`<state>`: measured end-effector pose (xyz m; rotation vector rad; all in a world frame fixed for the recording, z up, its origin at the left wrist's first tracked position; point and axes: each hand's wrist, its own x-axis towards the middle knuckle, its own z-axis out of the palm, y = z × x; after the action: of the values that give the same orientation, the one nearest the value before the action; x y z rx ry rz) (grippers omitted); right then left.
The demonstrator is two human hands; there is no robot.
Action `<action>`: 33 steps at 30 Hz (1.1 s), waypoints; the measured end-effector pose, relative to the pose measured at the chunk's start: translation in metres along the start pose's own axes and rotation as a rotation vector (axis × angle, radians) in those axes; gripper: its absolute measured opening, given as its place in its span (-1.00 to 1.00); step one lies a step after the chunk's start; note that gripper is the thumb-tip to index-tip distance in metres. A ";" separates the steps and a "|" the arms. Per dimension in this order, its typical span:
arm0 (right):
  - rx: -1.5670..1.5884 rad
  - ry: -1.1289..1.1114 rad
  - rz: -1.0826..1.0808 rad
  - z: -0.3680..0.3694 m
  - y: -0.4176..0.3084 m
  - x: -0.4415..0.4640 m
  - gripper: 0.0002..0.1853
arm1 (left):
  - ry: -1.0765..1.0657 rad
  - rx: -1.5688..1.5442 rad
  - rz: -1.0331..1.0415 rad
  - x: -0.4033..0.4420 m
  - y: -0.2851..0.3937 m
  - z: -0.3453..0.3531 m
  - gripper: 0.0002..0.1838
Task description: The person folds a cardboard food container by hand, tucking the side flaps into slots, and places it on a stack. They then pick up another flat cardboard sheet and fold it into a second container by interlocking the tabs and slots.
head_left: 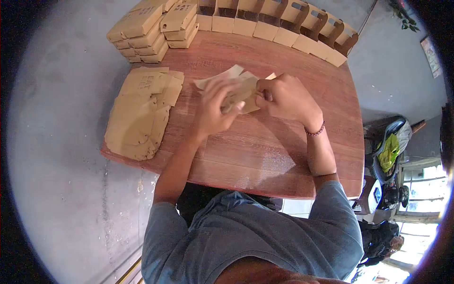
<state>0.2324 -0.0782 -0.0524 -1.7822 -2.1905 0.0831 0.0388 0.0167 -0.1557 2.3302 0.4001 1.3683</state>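
A brown cardboard piece [248, 86], partly folded with flaps, is between my hands above the table; its exact shape is partly hidden. My right hand [287, 97], with a braided bracelet at the wrist, is closed in a pinch at the cardboard's right edge. Over the left side of the piece is my left hand [216, 108], smeared by motion, with thumb and fingers apart. Whether it touches the cardboard I cannot tell. Flat cardboard blanks [137, 111] lie stacked to the left, with printed lettering on top.
Closed printed boxes [137, 23] are piled at the back left of the reddish wooden table [246, 156]. A row of several cardboard carriers with handle holes [283, 21] lines the far edge. A grey wall [61, 118] borders the left. A cluttered chair [390, 146] stands beyond the right.
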 end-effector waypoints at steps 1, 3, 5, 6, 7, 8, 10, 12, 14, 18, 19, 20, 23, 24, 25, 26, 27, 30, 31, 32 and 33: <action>0.017 0.000 -0.005 0.000 -0.006 0.000 -0.81 | -0.086 -0.035 -0.040 -0.002 0.006 0.003 -0.68; 0.034 -0.005 -0.011 0.002 -0.008 0.002 -0.80 | -0.138 -0.108 -0.153 -0.009 0.011 0.006 -0.71; -0.015 0.004 0.010 0.009 -0.004 0.005 -0.78 | -0.185 -0.183 -0.264 -0.012 0.007 0.009 -0.75; -0.017 0.000 0.005 0.011 -0.003 0.006 -0.78 | -0.146 -0.315 -0.320 -0.011 0.002 0.010 -0.77; 0.045 0.067 0.033 0.013 -0.002 0.007 -0.76 | -0.105 -0.447 -0.375 -0.010 -0.002 0.010 -0.80; 0.106 0.135 0.060 0.014 -0.002 0.008 -0.74 | -0.097 -0.447 -0.377 -0.010 -0.006 0.009 -0.80; 0.152 0.236 0.023 0.019 -0.009 0.009 -0.75 | -0.027 -0.639 -0.456 -0.005 -0.005 0.001 -0.82; 0.199 0.338 -0.012 0.025 -0.012 0.012 -0.76 | -0.042 -0.650 -0.519 -0.001 0.001 -0.007 -0.84; 0.234 0.443 -0.175 0.033 -0.010 0.016 -0.82 | -0.061 -0.662 -0.583 -0.002 0.000 -0.011 -0.85; 0.289 0.446 -0.267 0.033 -0.014 0.018 -0.86 | -0.108 -0.773 -0.649 -0.004 -0.013 -0.010 -0.87; 0.226 0.440 -0.341 0.032 -0.013 0.018 -0.86 | -0.117 -0.808 -0.638 -0.004 -0.014 -0.010 -0.87; 0.162 0.434 -0.415 0.032 -0.011 0.018 -0.85 | -0.113 -0.810 -0.638 -0.005 -0.017 -0.011 -0.87; 0.152 0.365 -0.441 0.032 -0.007 0.016 -0.85 | -0.186 -0.838 -0.662 -0.007 -0.020 -0.015 -0.88; 0.153 0.362 -0.444 0.030 -0.008 0.016 -0.85 | -0.228 -0.867 -0.678 -0.005 -0.017 -0.017 -0.89; 0.134 0.321 -0.452 0.028 -0.010 0.015 -0.85 | -0.272 -0.895 -0.694 -0.003 -0.015 -0.019 -0.90; 0.115 0.279 -0.459 0.025 -0.012 0.014 -0.85 | -0.270 -0.896 -0.695 -0.003 -0.014 -0.018 -0.90; 0.117 0.277 -0.460 0.023 -0.013 0.012 -0.85 | -0.312 -0.928 -0.686 -0.003 -0.013 -0.017 -0.91; 0.080 0.212 -0.463 0.017 -0.016 0.007 -0.85 | -0.397 -0.960 -0.661 -0.005 -0.015 -0.013 -0.92; 0.047 0.159 -0.456 0.017 -0.015 0.005 -0.84 | -0.443 -0.959 -0.643 -0.006 -0.016 -0.011 -0.93; 0.014 0.107 -0.448 0.017 -0.015 0.004 -0.82 | -0.443 -0.960 -0.645 -0.008 -0.018 -0.011 -0.93; 0.015 0.106 -0.447 0.018 -0.015 0.004 -0.82 | -0.494 -0.937 -0.689 -0.007 -0.017 -0.012 -0.93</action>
<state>0.2129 -0.0749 -0.0648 -1.2195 -2.4399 -0.0944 0.0243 0.0307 -0.1638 1.4401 0.2713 0.4427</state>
